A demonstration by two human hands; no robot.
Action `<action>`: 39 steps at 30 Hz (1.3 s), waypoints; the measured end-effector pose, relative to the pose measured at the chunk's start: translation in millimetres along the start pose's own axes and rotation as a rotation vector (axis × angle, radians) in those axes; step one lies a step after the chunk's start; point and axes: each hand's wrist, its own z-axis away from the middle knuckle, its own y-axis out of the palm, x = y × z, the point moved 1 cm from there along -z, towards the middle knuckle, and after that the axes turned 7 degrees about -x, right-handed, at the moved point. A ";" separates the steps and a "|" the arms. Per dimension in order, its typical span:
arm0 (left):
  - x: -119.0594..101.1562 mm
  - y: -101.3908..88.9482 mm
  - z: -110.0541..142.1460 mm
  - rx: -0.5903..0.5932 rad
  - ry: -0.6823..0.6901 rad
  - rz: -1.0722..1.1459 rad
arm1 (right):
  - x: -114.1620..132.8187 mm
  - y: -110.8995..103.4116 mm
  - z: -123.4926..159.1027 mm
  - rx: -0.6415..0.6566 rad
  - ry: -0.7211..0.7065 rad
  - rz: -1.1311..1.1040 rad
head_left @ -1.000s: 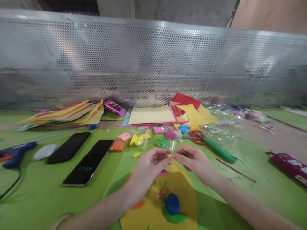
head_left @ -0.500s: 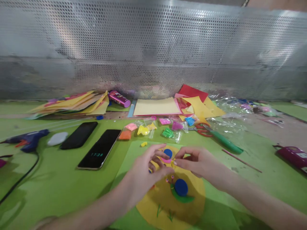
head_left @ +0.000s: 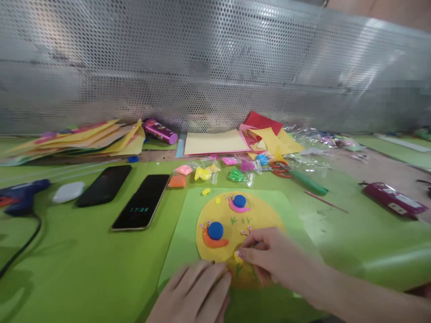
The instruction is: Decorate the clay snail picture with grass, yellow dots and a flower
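In the head view, a yellow paper circle (head_left: 208, 211) lies on a light green sheet (head_left: 183, 215). On it are an orange snail (head_left: 215, 242) and a pink snail (head_left: 239, 208), each with a blue disc for a shell. A third snail is mostly covered by my right hand (head_left: 269, 253), whose thumb and index finger pinch a small yellow clay piece (head_left: 237, 257) over drawn green grass. My left hand (head_left: 197, 289) rests with fingers stretched on the circle's lower left edge. A yellow clay lump (head_left: 206, 191) lies near the sheet's top edge.
Beyond the sheet are several bagged clay pieces (head_left: 235, 175), red-handled scissors (head_left: 280, 169) and a green tool (head_left: 310, 182). Left stand two phones (head_left: 141, 202), a white case (head_left: 68, 192) and a glue gun (head_left: 23, 197). A maroon power strip (head_left: 393, 199) lies right.
My right hand has moved down toward the circle's lower part with the yellow clay piece. The left hand has dropped to the lower left edge, uncovering the orange and pink snails.
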 end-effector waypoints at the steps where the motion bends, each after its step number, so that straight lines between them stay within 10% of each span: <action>1: 0.1 1.2 2.2 -0.003 0.004 -0.002 | -1.5 1.4 -0.4 -0.008 -0.014 0.005; 39: -2.3 -6.9 -1.7 0.053 -0.046 0.012 | 3.3 2.6 10.4 -0.155 -0.124 0.017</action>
